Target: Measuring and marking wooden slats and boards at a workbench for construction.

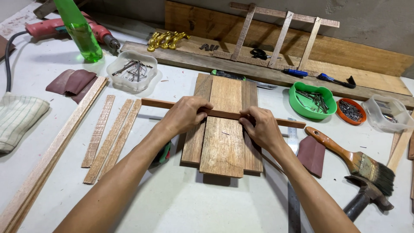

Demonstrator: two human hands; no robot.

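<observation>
A thin reddish wooden strip [155, 103] lies crosswise over three short wooden boards [224, 138] set side by side on the white bench. My left hand [185, 115] presses and pinches the strip over the left board. My right hand [261, 127] grips the strip over the right board. The middle board sits slightly higher than the other two. A small nail or mark shows on the middle board just below the strip.
Loose wooden slats [108, 136] lie left. A clear bowl of nails [133, 71], a green bottle [79, 30] and a red drill [64, 26] stand at back left. A green bowl [311, 100], an orange dish [350, 111], a paintbrush [353, 159], a hammer [366, 196] and a steel ruler [293, 198] are on the right.
</observation>
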